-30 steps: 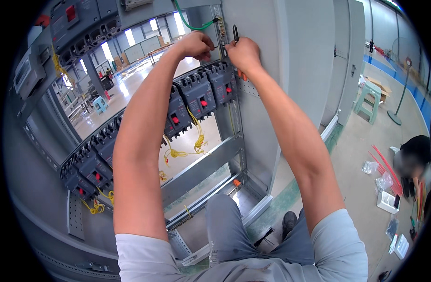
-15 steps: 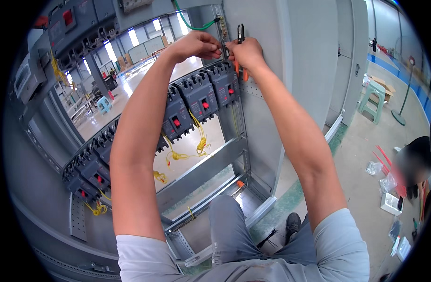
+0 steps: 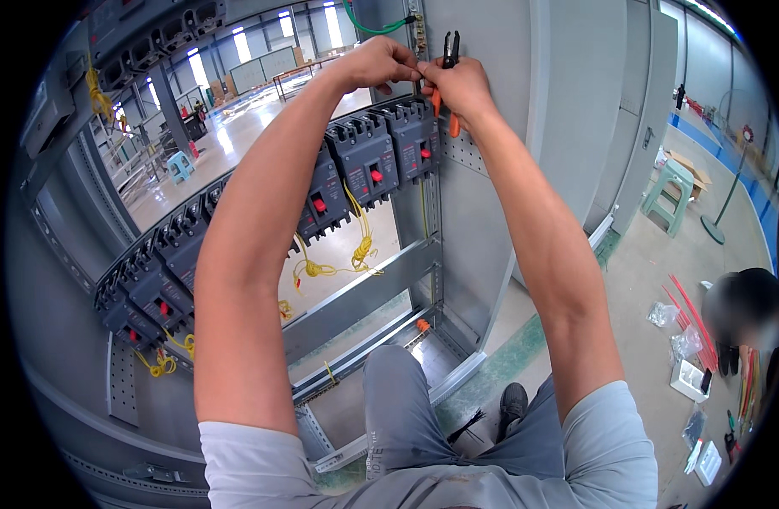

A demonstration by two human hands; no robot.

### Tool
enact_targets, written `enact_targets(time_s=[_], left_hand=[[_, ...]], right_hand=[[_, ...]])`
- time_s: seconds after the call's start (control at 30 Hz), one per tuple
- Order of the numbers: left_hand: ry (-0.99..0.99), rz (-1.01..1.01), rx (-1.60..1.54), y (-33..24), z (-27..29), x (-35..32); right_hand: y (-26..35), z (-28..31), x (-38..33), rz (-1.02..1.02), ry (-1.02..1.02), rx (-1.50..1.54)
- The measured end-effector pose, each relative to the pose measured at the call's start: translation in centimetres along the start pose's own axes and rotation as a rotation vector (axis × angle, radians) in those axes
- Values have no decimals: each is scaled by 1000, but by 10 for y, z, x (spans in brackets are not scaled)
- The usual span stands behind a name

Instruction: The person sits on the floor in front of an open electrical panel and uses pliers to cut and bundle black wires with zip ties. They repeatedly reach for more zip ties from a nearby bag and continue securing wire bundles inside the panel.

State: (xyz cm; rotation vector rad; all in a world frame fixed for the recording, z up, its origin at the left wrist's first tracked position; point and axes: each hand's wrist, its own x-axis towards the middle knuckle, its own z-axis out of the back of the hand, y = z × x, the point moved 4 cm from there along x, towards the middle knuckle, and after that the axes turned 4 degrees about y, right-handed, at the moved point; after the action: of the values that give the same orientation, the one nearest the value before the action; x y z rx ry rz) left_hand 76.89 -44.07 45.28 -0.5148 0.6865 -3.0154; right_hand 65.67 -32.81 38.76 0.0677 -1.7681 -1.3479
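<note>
My left hand [image 3: 383, 64] reaches up to the cabinet's right rear upright [image 3: 420, 38], its thumb and forefinger pinched on something too small to make out. Close beside it, the fingertips of my right hand [image 3: 464, 88] meet the left ones. Orange-handled pliers [image 3: 455, 125] are held in the right hand's grip, their black jaws pointing up past the knuckles. Just above the hands, a green wire [image 3: 381, 30] runs to a fixing on the upright. Below them a row of dark grey circuit breakers [image 3: 362, 157] with red levers crosses the cabinet.
Bundled yellow wires [image 3: 361, 246] hang from the breakers. A metal crossbar [image 3: 355, 293] spans the frame lower down. On the right stand the cabinet's side panel [image 3: 483, 204] and a pale green stool [image 3: 671, 197]. A person [image 3: 746, 310] is near red strips and small parts on the floor.
The whole view has shifted slightly. My fingertips have come closer together at the upright, and the pliers remain in my right hand.
</note>
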Motion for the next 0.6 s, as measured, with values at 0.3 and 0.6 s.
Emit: enact_targets(time_s=[0.3,0.6], left_hand=[[29,-26,-155,3,0,1],[-16,-5,-145,6,1,2]], right_hand=[[4,2,0,36,-26,-116],[18,-1,-15,43,-64,-238]])
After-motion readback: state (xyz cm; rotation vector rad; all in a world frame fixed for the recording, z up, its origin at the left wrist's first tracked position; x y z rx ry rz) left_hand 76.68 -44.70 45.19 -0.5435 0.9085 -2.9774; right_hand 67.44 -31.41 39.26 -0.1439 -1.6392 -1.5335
